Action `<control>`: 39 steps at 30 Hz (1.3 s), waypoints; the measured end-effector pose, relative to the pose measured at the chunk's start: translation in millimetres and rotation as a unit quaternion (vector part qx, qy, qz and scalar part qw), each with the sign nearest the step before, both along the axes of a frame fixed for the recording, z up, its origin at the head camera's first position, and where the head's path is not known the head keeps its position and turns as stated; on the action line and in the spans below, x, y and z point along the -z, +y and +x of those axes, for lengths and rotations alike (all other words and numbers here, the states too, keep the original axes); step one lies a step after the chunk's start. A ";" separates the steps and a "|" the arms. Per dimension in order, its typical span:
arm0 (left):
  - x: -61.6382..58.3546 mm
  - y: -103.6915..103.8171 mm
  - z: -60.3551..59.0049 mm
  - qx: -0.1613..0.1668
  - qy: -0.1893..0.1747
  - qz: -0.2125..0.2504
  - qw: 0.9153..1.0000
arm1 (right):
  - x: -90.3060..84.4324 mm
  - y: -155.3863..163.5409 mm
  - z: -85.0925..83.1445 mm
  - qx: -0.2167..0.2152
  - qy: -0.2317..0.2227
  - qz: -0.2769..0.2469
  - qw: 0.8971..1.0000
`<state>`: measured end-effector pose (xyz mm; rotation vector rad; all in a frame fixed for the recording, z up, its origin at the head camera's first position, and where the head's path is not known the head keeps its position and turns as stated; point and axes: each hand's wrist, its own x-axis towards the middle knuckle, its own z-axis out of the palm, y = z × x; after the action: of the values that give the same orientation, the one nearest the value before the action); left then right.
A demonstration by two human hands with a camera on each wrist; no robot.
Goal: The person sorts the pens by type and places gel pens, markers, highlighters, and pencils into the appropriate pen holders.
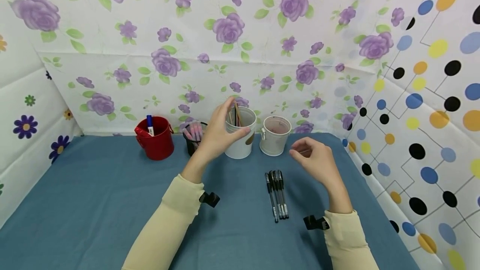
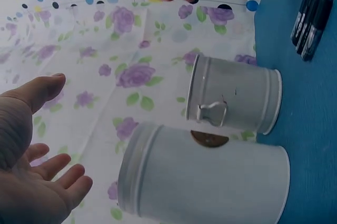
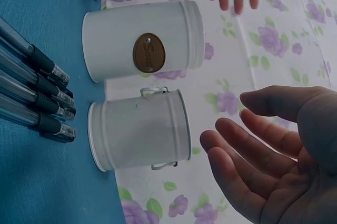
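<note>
The left hand [image 1: 219, 130] hangs with relaxed, empty fingers just in front of the tall white tin [image 1: 241, 133], which holds a few pencils [image 1: 236, 113]. The right hand [image 1: 315, 159] is also released and holds nothing, hovering just right of the smaller white pail [image 1: 275, 135]. Black pens [image 1: 276, 193] lie on the blue counter [image 1: 93, 203] between the two wrists, nearer the right one.
</note>
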<state>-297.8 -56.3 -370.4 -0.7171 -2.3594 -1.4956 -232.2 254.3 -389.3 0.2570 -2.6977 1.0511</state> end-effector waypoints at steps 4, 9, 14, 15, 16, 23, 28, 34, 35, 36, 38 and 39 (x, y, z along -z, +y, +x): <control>0.1 8.6 6.2 0.030 0.004 0.014 0.999 | 0.0 0.3 0.1 0.001 -0.004 0.006 1.000; 5.8 22.5 11.7 0.065 -0.011 0.017 0.998 | -0.2 0.8 0.6 -0.002 -0.005 0.010 1.000; 15.0 42.0 15.2 0.089 -0.025 0.002 0.996 | -0.6 4.8 2.1 -0.003 -0.009 0.011 1.000; 17.6 45.6 15.6 0.090 -0.028 -0.003 0.996 | -0.5 5.4 2.3 -0.002 -0.010 0.011 1.000; 20.6 49.1 15.7 0.089 -0.030 -0.010 0.996 | -0.5 6.0 2.5 -0.002 -0.011 0.010 1.000; 43.1 72.0 10.4 0.068 -0.058 -0.054 0.995 | -2.5 8.4 4.3 -0.016 -0.013 0.013 1.000; 55.5 84.1 1.6 0.059 -0.072 -0.076 0.993 | -2.7 11.7 3.9 -0.017 -0.016 0.016 1.000; 64.3 93.7 -6.7 0.044 -0.098 -0.073 0.992 | -0.9 14.3 2.3 -0.021 -0.023 0.016 0.999; 65.2 95.0 -7.6 0.040 -0.105 -0.070 0.991 | -0.6 14.6 2.1 -0.022 -0.024 0.016 0.999; 65.9 96.5 -8.7 0.038 -0.111 -0.066 0.991 | -0.4 14.9 2.0 -0.024 -0.025 0.015 0.999; 66.8 99.9 -11.0 0.035 -0.126 -0.059 0.990 | -0.1 15.6 2.1 -0.025 -0.025 0.015 0.999; 67.2 101.7 -12.2 0.034 -0.134 -0.055 0.989 | 0.0 16.3 2.4 -0.025 -0.026 0.014 0.999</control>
<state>-310.0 45.4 -437.6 -0.6646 -2.6592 -1.5882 -229.8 270.6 -389.3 0.3069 -2.7679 1.0474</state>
